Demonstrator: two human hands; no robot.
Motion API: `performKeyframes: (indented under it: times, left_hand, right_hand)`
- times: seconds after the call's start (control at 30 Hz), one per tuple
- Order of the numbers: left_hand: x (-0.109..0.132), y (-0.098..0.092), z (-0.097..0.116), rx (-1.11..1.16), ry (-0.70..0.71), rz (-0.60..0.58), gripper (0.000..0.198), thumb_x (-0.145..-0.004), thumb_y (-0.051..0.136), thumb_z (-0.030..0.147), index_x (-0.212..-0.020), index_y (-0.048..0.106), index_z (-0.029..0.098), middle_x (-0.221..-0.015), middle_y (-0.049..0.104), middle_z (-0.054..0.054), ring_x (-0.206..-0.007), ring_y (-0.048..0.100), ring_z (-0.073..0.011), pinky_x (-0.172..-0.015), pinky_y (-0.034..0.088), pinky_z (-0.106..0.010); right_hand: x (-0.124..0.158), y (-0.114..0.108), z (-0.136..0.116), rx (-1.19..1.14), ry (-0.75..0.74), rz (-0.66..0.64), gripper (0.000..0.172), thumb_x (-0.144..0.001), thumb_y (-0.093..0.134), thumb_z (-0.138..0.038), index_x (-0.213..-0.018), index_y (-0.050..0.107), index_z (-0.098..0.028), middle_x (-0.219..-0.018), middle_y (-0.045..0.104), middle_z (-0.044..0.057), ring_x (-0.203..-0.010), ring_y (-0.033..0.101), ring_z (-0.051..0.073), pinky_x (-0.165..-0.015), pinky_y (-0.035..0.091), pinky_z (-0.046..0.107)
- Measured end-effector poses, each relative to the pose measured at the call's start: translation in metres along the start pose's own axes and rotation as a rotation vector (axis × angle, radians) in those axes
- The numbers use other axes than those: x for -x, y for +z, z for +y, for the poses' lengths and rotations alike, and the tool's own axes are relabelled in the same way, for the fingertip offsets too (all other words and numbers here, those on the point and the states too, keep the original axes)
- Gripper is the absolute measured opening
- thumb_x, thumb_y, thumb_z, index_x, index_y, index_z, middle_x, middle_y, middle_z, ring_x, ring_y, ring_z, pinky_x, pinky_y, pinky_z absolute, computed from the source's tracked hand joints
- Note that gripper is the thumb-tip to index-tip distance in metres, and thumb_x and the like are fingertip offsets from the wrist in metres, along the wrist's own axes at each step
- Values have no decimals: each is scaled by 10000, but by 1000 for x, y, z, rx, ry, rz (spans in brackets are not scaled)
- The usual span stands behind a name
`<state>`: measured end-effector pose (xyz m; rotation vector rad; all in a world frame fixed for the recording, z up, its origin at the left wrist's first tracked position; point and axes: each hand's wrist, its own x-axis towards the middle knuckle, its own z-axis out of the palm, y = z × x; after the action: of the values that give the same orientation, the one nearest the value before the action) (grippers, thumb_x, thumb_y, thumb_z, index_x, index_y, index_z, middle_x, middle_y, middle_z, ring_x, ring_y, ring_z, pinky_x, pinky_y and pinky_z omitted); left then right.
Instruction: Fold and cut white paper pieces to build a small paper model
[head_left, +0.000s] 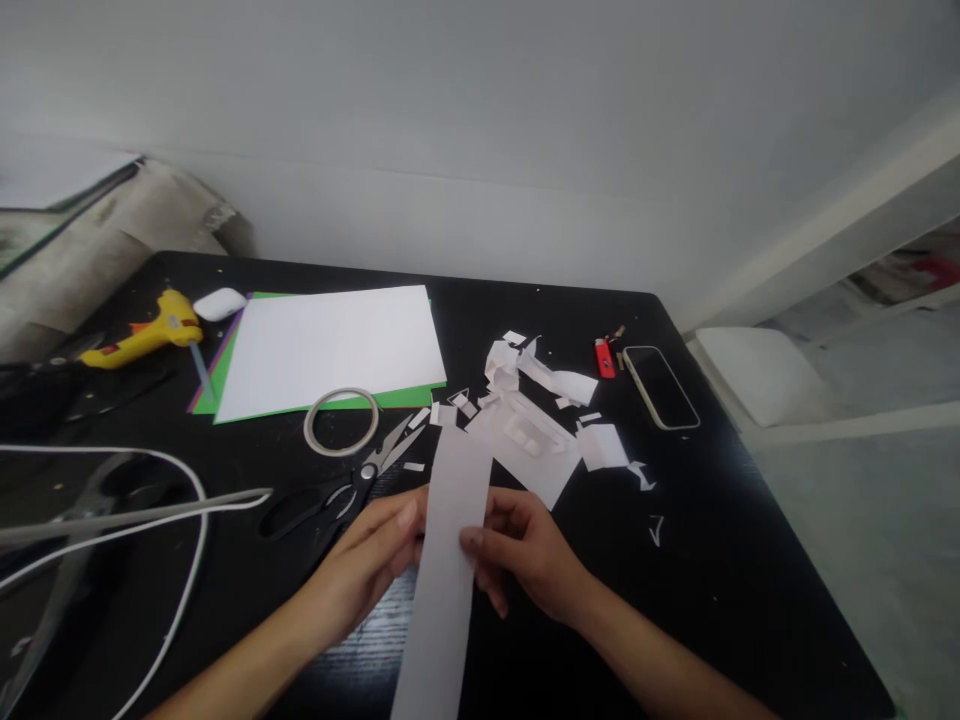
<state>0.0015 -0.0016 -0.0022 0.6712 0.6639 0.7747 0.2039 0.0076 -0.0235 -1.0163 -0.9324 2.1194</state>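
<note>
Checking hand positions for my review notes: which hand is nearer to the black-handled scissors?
Left. The left hand is close beside the scissors, near their handles; the right hand is farther off, pinching the far side of the white paper strip.

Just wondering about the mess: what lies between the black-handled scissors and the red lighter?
In the head view, loose white paper scraps, small and larger, lie between the scissors and the lighter.

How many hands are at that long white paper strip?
2: the left hand at the left edge of the paper strip, and the right hand at its right edge. Some fingers are partly hidden behind it.
</note>
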Motion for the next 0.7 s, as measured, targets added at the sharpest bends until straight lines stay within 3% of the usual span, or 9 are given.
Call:
performKeyframes:
  times: [0.17,0.27,0.37,0.47,0.6,0.7]
  left_hand:
    - [-1,-4,-4,-65,60,8,380,-900,758,546,-880,736,167,-856,714,-76,-795,679,-199,-744,538,-301]
    - [0,-5,-5,-62,38,-3,438,-864,776,598,-932,713,170,-879,703,-71,-775,673,-191,-714,545,-291]
    - [0,-5,-5,-38,17,-4,454,-837,801,603,-945,698,175,-883,688,-57,-759,668,-177,-728,569,-299]
    - [-1,-4,-5,22,-1,-27,399,-829,841,524,-959,671,187,-894,680,-41,-785,684,-178,-760,597,-316]
    - [-2,-4,-5,75,11,-49,341,-848,845,405,-1029,643,197,-968,693,-46,-844,710,-191,-797,617,-339]
    - [-3,-5,-1,59,33,-15,324,-855,835,369,-1055,647,197,-962,697,-48,-832,700,-184,-760,621,-316]
  right_hand:
    - [-1,3,0,51,-56,27,460,-772,891,-507,-731,566,-184,-578,644,-43,-365,514,60,-321,394,150]
    - [-1,5,1,79,-78,40,468,-781,882,-517,-724,558,-184,-637,687,-2,-441,602,93,-340,405,153]
    - [0,6,1,114,-81,70,468,-780,887,-511,-721,557,-184,-632,675,-5,-430,573,84,-350,384,159]
    - [2,6,0,144,-102,84,437,-787,890,-491,-737,592,-175,-617,642,-24,-411,504,58,-367,362,161]
    - [3,8,-1,184,-136,46,343,-832,863,-457,-870,688,-164,-656,667,-13,-457,537,72,-392,382,164]
    - [1,6,-2,191,-182,52,333,-838,860,-442,-839,666,-171,-660,660,-19,-465,522,65,-402,390,160]
